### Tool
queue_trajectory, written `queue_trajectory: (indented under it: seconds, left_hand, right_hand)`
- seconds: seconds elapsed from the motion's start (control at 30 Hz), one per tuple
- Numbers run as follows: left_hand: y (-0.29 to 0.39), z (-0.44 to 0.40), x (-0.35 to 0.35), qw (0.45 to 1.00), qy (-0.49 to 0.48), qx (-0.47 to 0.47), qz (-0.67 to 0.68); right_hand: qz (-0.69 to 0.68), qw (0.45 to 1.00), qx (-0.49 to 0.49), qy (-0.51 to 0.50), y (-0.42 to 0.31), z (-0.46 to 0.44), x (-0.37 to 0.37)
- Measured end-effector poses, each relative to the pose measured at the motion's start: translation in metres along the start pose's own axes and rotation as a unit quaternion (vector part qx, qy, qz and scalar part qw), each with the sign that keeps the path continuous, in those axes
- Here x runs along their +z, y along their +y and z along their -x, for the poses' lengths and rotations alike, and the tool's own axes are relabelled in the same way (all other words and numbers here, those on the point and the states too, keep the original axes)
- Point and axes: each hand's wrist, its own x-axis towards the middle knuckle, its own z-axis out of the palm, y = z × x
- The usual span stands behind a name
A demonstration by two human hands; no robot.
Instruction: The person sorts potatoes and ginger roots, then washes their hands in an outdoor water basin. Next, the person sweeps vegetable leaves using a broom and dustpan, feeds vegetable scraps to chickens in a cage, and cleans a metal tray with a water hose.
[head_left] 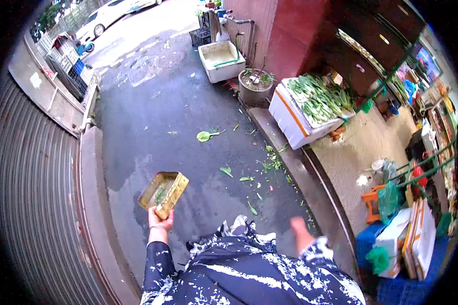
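A worn, yellowish rectangular container (174, 195) is gripped at its near end by my left hand (161, 219), fingers closed round the rim. Its open side faces up and away, with a little greenish matter inside. My right hand (297, 224) hangs low on the right, smeared by motion, so its fingers do not show clearly; nothing can be made out in it. Below it and ahead, loose green leaves (226, 171) lie scattered on the wet pavement (152, 122).
A white polystyrene box (295, 119) piled with leafy greens (318, 96) stands on the right kerb. Ahead are a planter pot (254, 94) and a white basin (221, 61) under a tap. A corrugated shutter (30, 193) lines the left. Boxes and crates (369, 239) crowd the lower right.
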Motion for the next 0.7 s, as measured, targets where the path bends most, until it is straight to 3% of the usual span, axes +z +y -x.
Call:
queue_trajectory:
  seconds: [0.03,0.07,0.1,0.13,0.17,0.2,0.27,0.37,0.43,0.5,0.53,0.57,0.63,0.67,0.7]
  left_hand:
    - [0.001,0.003,0.026,0.999,0.020,0.008,0.024]
    - [0.003,0.000,0.049,0.999,0.014,0.049,0.019]
    - [0.010,-0.010,0.068,0.998,0.023,0.049,0.037]
    - [0.017,-0.015,0.064,0.997,0.033,0.047,0.055]
    - [0.024,-0.031,0.080,0.995,0.043,0.057,0.068]
    - [0.032,-0.046,0.100,0.994,0.050,0.065,0.068]
    - [0.050,-0.083,0.134,0.996,0.049,0.066,0.043]
    - [0.094,-0.162,0.194,0.998,0.055,0.024,0.034]
    - [0.117,-0.195,0.254,0.998,0.048,0.021,0.028]
    - [0.145,-0.227,0.313,0.999,0.021,0.012,0.023]
    - [0.156,-0.230,0.351,0.999,0.036,0.004,0.019]
    - [0.168,-0.237,0.384,0.999,0.038,0.000,0.012]
    - [0.193,-0.267,0.448,0.999,0.040,-0.004,-0.003]
    - [0.204,-0.284,0.474,0.999,0.038,0.000,-0.011]
    - [0.214,-0.304,0.503,0.999,0.034,0.003,-0.016]
  right_hand:
    - [0.051,0.993,-0.039,0.095,0.002,-0.071,-0.042]
    - [-0.136,0.985,0.068,0.086,-0.042,-0.121,-0.171]
    - [-0.290,0.941,0.091,0.151,-0.060,-0.182,-0.233]
    - [-0.420,0.894,0.081,0.137,-0.084,-0.221,-0.283]
    - [-0.534,0.818,0.034,0.211,-0.107,-0.271,-0.325]
    - [-0.603,0.775,-0.019,0.187,-0.130,-0.298,-0.387]
    - [-0.591,0.780,-0.074,0.193,-0.167,-0.344,-0.462]
    - [-0.449,0.858,-0.119,0.219,-0.171,-0.423,-0.474]
    - [-0.404,0.889,-0.055,0.210,-0.151,-0.456,-0.445]
    - [-0.387,0.921,0.032,0.040,-0.106,-0.489,-0.386]
    - [-0.418,0.892,0.133,-0.109,-0.094,-0.482,-0.394]
    - [-0.334,0.931,0.121,-0.085,-0.079,-0.484,-0.388]
    - [-0.456,0.815,0.331,-0.134,-0.066,-0.492,-0.408]
    - [-0.526,0.747,0.384,-0.133,-0.061,-0.508,-0.409]
    - [-0.534,0.736,0.398,-0.125,-0.055,-0.534,-0.413]
